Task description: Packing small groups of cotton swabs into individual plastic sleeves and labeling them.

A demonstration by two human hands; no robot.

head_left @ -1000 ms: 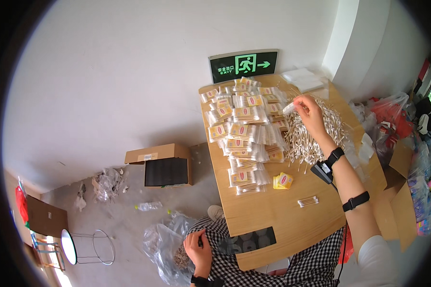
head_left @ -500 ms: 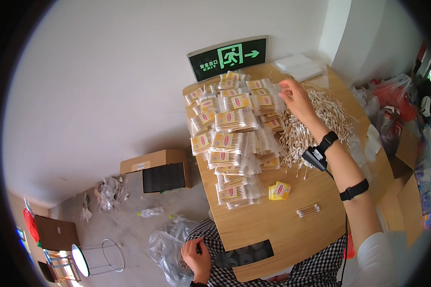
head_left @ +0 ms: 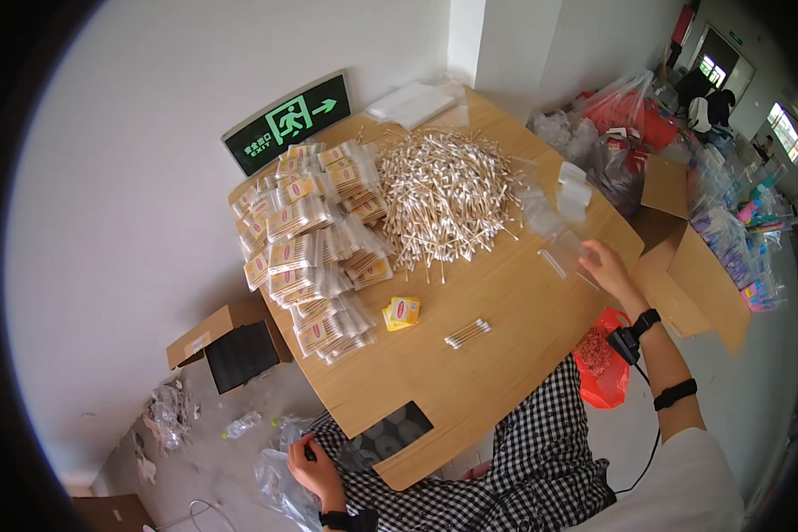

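My right hand [head_left: 605, 269] is at the table's right side, its fingers apart and their tips against a clear plastic bag [head_left: 566, 252]. My left hand [head_left: 317, 476] rests low by my lap with curled fingers; a small dark thing shows between them, too small to name. A loose heap of cotton swabs [head_left: 448, 199] covers the far middle of the table [head_left: 523, 306]. To its left, bagged swab packs [head_left: 297, 257] with yellow cards are piled up. Nearer me lie a few yellow cards [head_left: 403, 311] and a small row of swabs [head_left: 467, 334].
Clear sheets [head_left: 412, 105] lie at the table's far edge, below a green exit sign [head_left: 288, 120]. A red bag [head_left: 605, 359] is on the right, near an open cardboard box [head_left: 674, 266]. Another box [head_left: 230, 332] sits left of the table. A cable [head_left: 652, 461] hangs from my right wrist.
My right hand has moved from the piled packs to the clear bags at the table's right. The view has swung right. My left hand stays low by my lap.
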